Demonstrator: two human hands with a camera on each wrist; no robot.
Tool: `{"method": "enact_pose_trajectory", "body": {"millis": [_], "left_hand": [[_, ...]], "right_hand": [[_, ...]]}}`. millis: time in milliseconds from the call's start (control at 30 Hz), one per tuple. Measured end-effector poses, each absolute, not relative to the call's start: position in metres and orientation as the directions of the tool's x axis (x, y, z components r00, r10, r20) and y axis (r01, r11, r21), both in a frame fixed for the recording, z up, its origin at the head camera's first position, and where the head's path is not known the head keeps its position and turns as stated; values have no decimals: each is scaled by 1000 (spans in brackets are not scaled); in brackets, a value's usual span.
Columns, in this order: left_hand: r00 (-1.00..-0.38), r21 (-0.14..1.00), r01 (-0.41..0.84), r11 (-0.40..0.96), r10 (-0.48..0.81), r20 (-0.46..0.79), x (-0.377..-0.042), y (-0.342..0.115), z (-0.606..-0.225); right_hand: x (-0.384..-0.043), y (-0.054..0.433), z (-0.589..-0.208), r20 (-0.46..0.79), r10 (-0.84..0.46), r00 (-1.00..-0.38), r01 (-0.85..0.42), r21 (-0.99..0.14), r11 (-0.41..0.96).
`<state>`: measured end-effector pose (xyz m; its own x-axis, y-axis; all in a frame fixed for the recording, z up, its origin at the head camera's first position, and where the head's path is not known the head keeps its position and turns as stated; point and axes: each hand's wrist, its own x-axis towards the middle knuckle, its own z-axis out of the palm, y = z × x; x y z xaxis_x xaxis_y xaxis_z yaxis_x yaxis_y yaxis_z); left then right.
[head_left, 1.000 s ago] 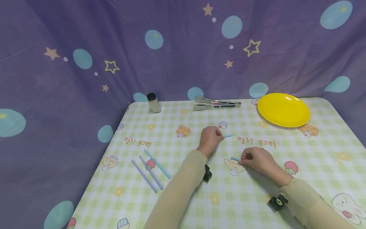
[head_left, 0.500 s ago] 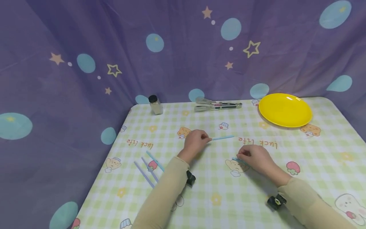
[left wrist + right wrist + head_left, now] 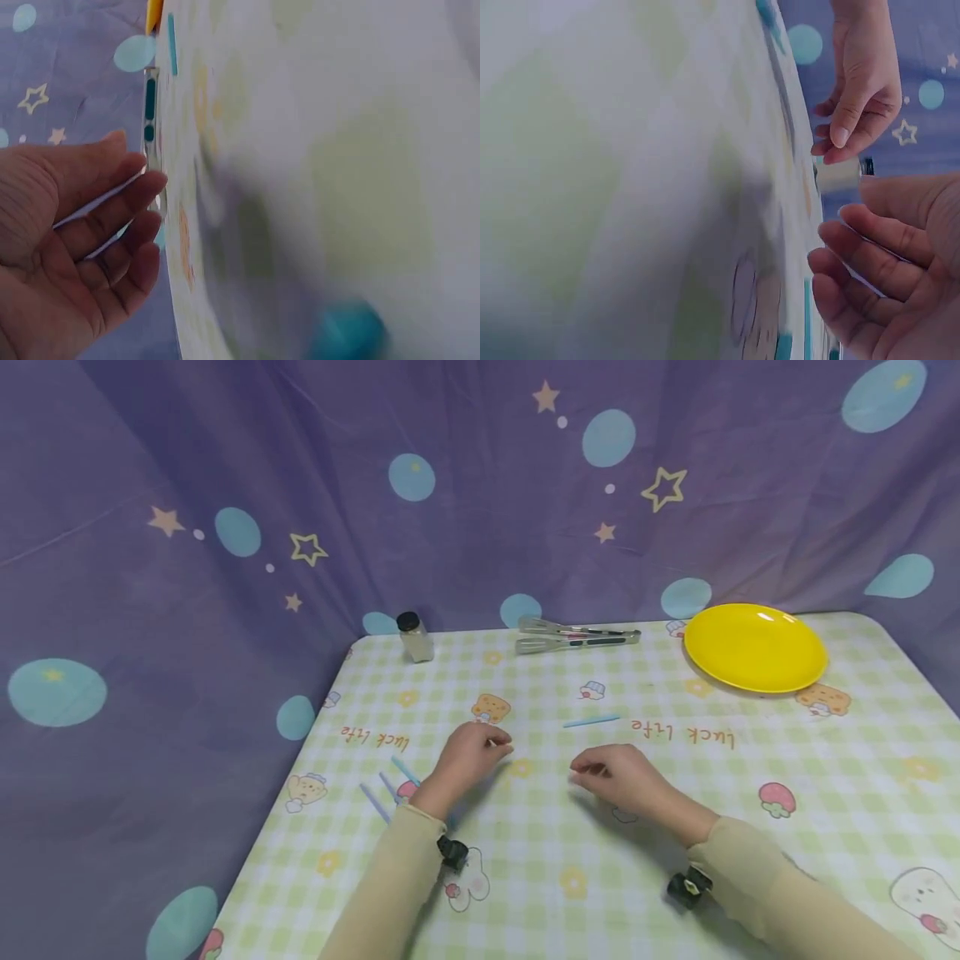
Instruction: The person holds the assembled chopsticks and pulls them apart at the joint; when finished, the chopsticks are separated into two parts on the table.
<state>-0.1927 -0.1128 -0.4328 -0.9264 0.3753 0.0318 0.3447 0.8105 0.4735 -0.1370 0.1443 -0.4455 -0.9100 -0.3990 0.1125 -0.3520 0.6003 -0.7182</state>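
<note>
My left hand point(image 3: 465, 760) hovers over the cloth left of centre, its fingers loosely bent; the left wrist view shows nothing between them. My right hand point(image 3: 624, 778) is held right of centre, likewise bare between fingers and thumb in the right wrist view. Beyond both hands lies a thin light-blue stick point(image 3: 592, 721). A second blue stick point(image 3: 784, 346) shows partly below the right fingers in that wrist view; the right hand hides it in the head view. Two lavender sticks point(image 3: 374, 802) and another light-blue stick point(image 3: 406, 770) lie at the left, partly covered by the left arm.
Along the back edge stand a small black-capped shaker jar point(image 3: 416, 638), metal tongs point(image 3: 577, 637) lying flat, and a yellow plate point(image 3: 756, 648) at the right. A checked cloth point(image 3: 525, 893) covers the table, and a purple curtain point(image 3: 480, 552) hangs behind it.
The left hand has let go of the light-blue stick, which stays on the cloth, and has moved left and nearer. The right hand has released its blue stick and shifted left.
</note>
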Motion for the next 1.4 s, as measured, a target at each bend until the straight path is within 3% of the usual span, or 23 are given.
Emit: {"method": "enact_pose_trajectory", "body": {"millis": [200, 467, 800, 1100, 1400], "left_hand": [[-920, 535, 346, 771, 391, 32, -179, -137, -436], [-900, 567, 405, 717, 424, 106, -165, -173, -437], [-930, 523, 356, 775, 350, 114, -159, -217, -435], [-951, 479, 291, 828, 303, 54, -166, -240, -441], [-954, 418, 282, 864, 299, 25, -170, -248, -444]], "right_hand": [[-138, 118, -445, 122, -489, -864, -398, -760, 514], [-138, 79, -451, 73, -534, -842, -345, -834, 430], [-136, 35, -451, 12, -645, -764, -325, -871, 368], [-133, 2, -457, -5, -629, -777, -357, -820, 447], [-128, -17, -456, -18, -612, -791, -450, -661, 600]]}}
